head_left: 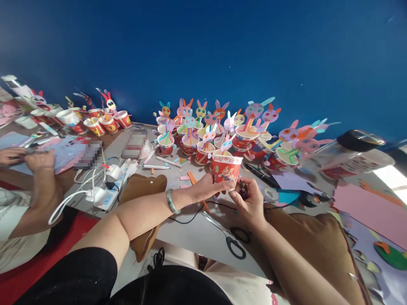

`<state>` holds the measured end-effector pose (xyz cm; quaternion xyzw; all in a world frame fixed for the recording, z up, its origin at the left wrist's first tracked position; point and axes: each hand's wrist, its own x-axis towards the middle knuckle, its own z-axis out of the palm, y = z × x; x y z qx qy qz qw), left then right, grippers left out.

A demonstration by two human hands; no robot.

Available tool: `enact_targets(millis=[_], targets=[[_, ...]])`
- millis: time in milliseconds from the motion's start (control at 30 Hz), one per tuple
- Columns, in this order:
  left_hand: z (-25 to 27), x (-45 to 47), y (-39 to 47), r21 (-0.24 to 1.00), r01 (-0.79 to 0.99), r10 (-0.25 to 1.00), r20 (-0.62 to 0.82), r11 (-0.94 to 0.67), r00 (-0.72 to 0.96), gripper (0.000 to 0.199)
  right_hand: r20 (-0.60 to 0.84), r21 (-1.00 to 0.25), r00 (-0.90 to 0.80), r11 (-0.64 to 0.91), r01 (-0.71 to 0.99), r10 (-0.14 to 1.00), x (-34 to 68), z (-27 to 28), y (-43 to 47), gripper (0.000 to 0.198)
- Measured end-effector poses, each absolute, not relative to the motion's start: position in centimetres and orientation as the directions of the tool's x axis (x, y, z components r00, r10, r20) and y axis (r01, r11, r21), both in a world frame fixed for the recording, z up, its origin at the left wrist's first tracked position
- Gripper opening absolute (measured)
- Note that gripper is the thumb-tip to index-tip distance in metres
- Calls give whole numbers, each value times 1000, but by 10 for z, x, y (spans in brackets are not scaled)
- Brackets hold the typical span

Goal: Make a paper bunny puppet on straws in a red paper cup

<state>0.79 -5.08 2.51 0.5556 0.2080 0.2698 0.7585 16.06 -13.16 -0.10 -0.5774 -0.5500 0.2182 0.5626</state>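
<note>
My left hand grips a red paper cup with a cartoon print, a paper bunny figure sticking out of its top. My right hand touches the cup's lower right side and pinches a small dark object. Both hands hover just above the grey table. Black-handled scissors lie on the table below my right hand. Orange straws lie left of the cup.
Several finished cups with bunny figures stand in rows against the blue wall. More cups stand far left. Another person's hands work at the left. A power strip with white cables, brown cushions and coloured paper surround me.
</note>
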Motion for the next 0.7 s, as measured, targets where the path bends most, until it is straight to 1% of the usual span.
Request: enact_targets(millis=[67,167,300,433,533,700], targets=[[28,8,-52,963,-190,640,23,193,768,45,324,-919,287,229,321,901,162,-1,-131,51],[31,9,-52,962,-199,626,38,189,779,46,269,-946,240,210,247,933,165,-4,-128,57],[29,8,-51,953,-213,594,46,214,803,53,229,-952,215,173,252,949,170,-7,-126,56],[30,5,-49,930,-263,545,86,255,834,53,175,-961,171,131,243,970,170,-5,-129,51],[31,5,-48,927,-290,576,106,238,811,54,154,-970,140,123,208,978,167,0,-129,50],[28,7,-45,952,-256,650,88,168,755,53,167,-968,145,134,213,975,165,4,-128,49]])
